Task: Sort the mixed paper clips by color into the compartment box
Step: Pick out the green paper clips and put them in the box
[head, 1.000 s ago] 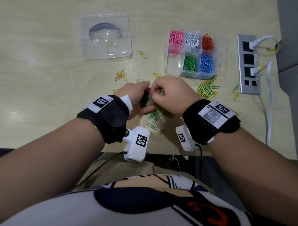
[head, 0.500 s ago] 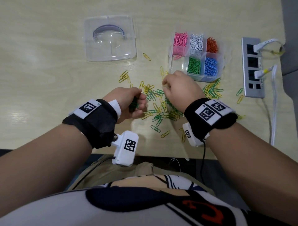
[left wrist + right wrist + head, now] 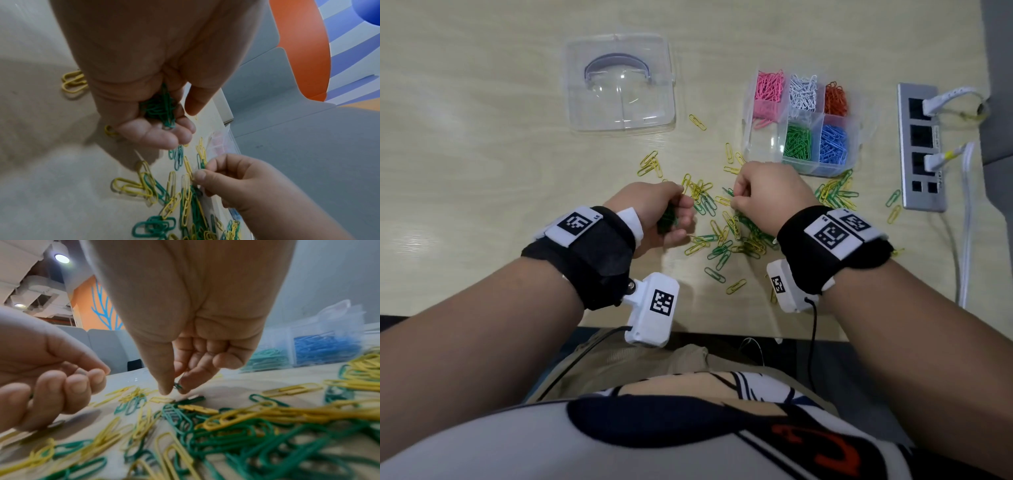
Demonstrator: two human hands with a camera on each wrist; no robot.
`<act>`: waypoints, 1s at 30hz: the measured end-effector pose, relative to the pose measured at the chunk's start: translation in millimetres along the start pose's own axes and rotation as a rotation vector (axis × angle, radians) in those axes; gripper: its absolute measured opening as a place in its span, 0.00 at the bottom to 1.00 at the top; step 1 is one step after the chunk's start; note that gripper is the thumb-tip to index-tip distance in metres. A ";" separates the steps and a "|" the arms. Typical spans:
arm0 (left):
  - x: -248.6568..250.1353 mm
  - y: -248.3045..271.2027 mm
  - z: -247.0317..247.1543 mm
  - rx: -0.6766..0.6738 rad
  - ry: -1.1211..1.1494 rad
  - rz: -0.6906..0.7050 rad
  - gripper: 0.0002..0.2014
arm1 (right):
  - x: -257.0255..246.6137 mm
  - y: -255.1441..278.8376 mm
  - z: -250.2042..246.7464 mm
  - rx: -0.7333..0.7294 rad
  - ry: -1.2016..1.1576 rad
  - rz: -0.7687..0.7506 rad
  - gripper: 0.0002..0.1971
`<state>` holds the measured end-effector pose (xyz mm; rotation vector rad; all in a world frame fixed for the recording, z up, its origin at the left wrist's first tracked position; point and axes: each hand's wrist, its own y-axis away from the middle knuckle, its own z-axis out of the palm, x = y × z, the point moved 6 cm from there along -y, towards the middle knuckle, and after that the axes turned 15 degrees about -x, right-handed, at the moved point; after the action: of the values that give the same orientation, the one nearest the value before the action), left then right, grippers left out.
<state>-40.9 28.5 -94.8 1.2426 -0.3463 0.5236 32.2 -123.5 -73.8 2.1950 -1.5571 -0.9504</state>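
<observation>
A clear compartment box (image 3: 753, 150) stands at the back right with pink, white, orange, green and blue clips in separate cells; its near-left cell looks empty. Loose green and yellow paper clips (image 3: 726, 240) lie scattered between my hands. My left hand (image 3: 654, 212) is curled round a bunch of green clips (image 3: 162, 110). My right hand (image 3: 763, 195), just in front of the box, pinches one green clip (image 3: 177, 386) between thumb and forefinger, just above the pile.
The box's clear lid (image 3: 619, 82) lies at the back left. A grey power strip (image 3: 921, 150) with white cables sits at the right edge. More yellow and green clips (image 3: 835, 193) lie in front of the box. The table's near edge runs under my wrists.
My hands were together one second ago and have drawn apart. The right hand moved forward toward the box and now pinches a green clip; the left hand keeps its green bunch.
</observation>
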 end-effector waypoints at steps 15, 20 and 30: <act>-6.4 4.3 -1.8 0.038 0.079 0.024 0.16 | -36.3 13.4 5.8 0.100 -0.044 -0.107 0.10; -10.6 9.4 -12.0 0.047 0.061 0.017 0.17 | -45.3 6.2 19.3 0.028 0.145 0.042 0.19; -3.0 9.0 -9.1 0.048 0.036 0.020 0.18 | -42.8 6.5 10.0 0.030 0.138 0.044 0.06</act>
<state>-48.7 38.7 -91.8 1.2757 -0.3171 0.5736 12.3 -85.3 -62.6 2.1860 -1.5583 -0.7500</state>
